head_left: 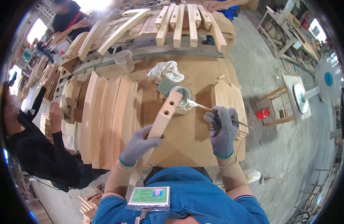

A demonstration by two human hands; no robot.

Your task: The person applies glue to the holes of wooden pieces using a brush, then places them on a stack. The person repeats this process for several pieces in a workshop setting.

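My left hand, in a grey glove, is closed round a pale wooden piece. Two dark holes show near its far end, and the piece slants up and to the right. In my gloved right hand is a thin brush, its tip coated in white paste and pointing left. That tip is just right of the piece's far end, beside a round tub of white stuff, partly hidden behind the wood. A green-grey block and a crumpled white cloth lie just beyond the tub.
A row of wooden slats stands on the cardboard-covered table to the left; more wooden pieces are stacked right. A translucent cup is behind. Drilled bars fill the far bench. A co-worker is close at left; a fan stands right.
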